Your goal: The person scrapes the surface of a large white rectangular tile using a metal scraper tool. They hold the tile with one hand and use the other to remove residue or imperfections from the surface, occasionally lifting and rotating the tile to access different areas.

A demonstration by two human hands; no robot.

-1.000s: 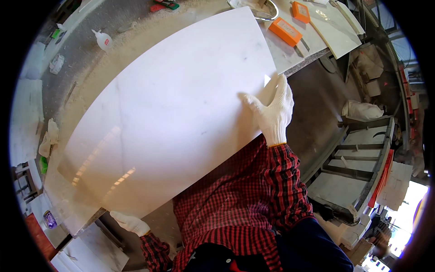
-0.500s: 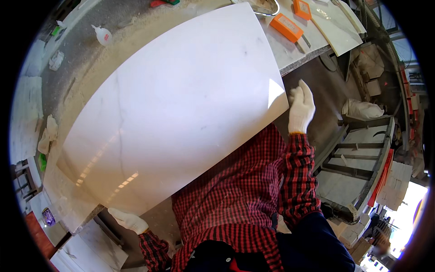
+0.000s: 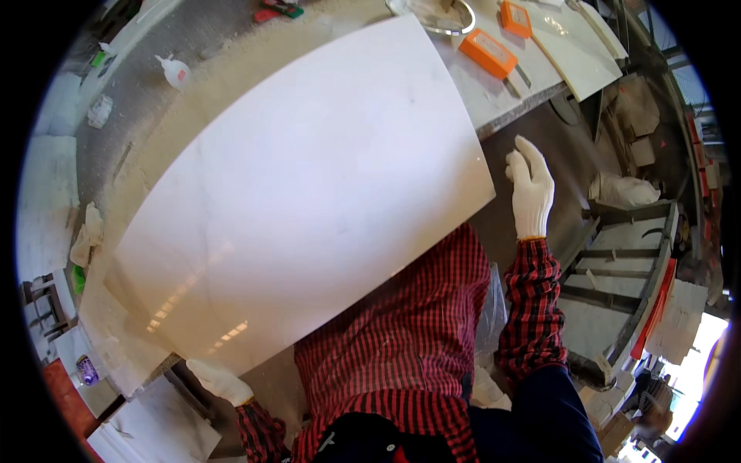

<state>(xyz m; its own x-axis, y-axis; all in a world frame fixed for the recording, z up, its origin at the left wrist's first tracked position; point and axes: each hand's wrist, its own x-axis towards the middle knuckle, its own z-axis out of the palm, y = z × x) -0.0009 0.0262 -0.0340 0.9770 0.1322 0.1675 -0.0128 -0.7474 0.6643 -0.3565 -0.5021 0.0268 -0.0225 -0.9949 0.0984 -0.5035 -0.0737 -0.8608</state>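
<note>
A large white marble slab [image 3: 309, 193] with faint grey veins and one curved long side lies over the workbench, its straight near edge reaching past the bench toward my body. At its lower left corner, my left hand [image 3: 220, 382], in a white knit glove, holds the edge; part of the fingers is hidden there. My right hand [image 3: 532, 189], gloved the same way, hovers just off the slab's right edge. It is open and empty, fingers apart and slightly bent.
Two orange boxes [image 3: 488, 52] and a shiny metal ring [image 3: 461, 27] sit on the bench at upper right. A white squeeze bottle [image 3: 176, 72] lies on the dusty far surface. To my right stands a metal rack [image 3: 617, 278] with pale slabs.
My right hand has moved a little right, away from the slab, and its fingers have spread. A bright patch near the slab's right edge is gone. The left hand stays at its corner.
</note>
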